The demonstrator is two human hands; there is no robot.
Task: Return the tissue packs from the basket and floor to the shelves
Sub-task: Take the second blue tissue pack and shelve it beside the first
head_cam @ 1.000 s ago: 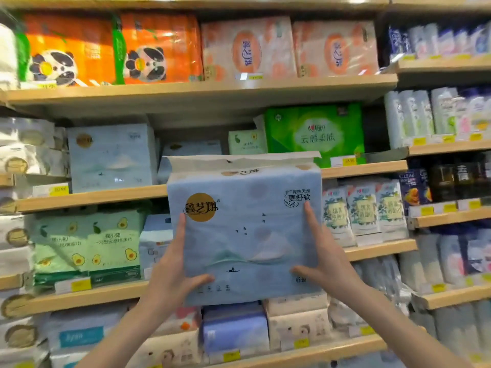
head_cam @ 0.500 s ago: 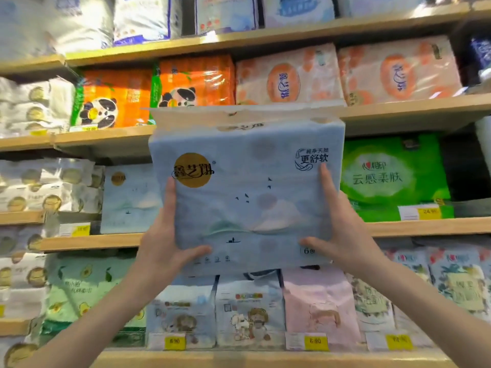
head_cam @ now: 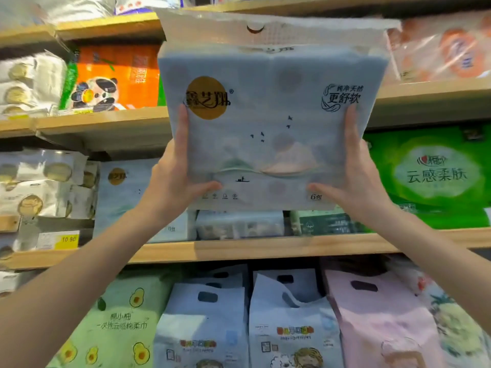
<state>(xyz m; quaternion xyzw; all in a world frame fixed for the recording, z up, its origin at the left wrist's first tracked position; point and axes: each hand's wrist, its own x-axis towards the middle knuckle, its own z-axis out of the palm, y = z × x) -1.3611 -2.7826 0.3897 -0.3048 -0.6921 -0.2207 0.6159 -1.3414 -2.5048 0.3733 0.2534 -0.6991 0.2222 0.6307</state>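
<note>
Wrapped in thin, soft-sheen plastic film, pale blue tissue pack (head_cam: pixel 268 123), its header strip crinkled and translucent. Pressed at both sides by bare hands, left hand (head_cam: pixel 175 181) and right hand (head_cam: pixel 358 179). Built of light, matt, smooth-planed wood, shelf board (head_cam: pixel 239 249). Sheathed in glossy, glare-catching film, orange panda pack (head_cam: pixel 114 78) and green pack (head_cam: pixel 435 173). Printed on yellow paper, price tag (head_cam: pixel 67 239).

A low dark gap lies on the middle shelf (head_cam: pixel 265 248) above the short packs (head_cam: pixel 240 225); the matching blue pack (head_cam: pixel 119 192) and green pack (head_cam: pixel 435 176) wall its sides.
</note>
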